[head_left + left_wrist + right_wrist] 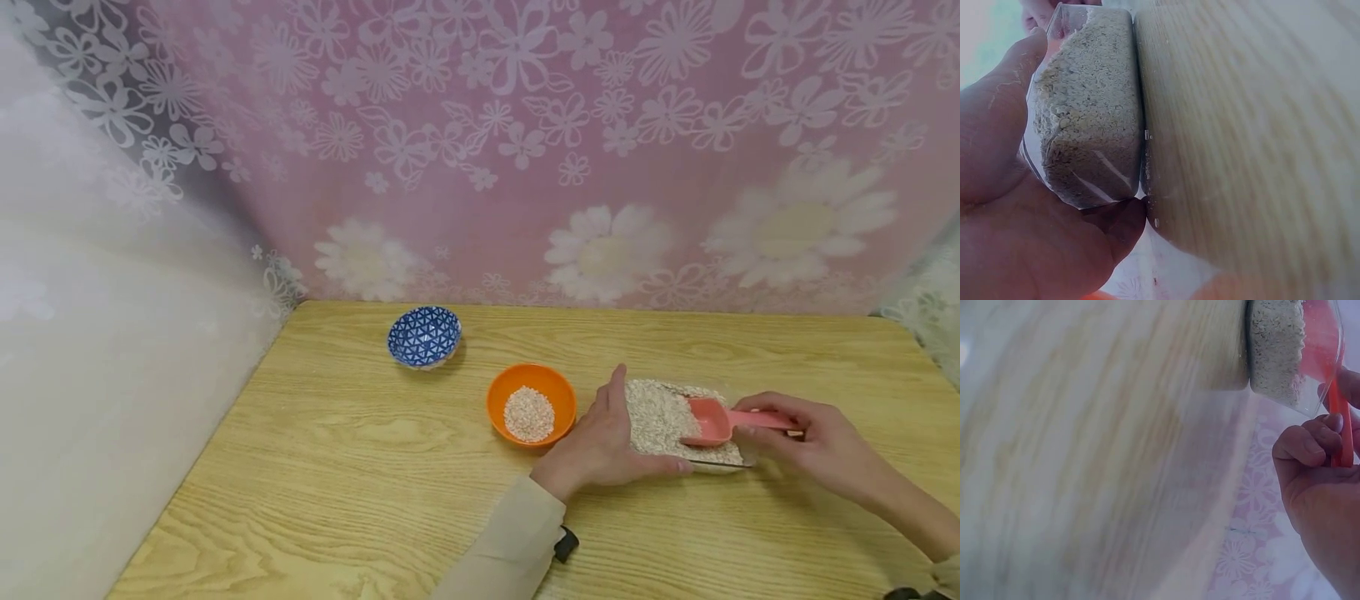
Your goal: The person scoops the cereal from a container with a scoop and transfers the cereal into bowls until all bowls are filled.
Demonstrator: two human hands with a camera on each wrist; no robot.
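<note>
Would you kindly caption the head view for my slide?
Left hand steadies a clear grain container while right hand digs in a pink scoop.

Two hands are in view: one left hand [600, 446] and one right hand [813, 442]. There are two bowls, one blue patterned bowl [423, 336] and one orange bowl [531, 404], plus one clear container [667, 421] of grain. One pink scoop [720, 421] and one wooden table [360, 483] complete the count.
</note>
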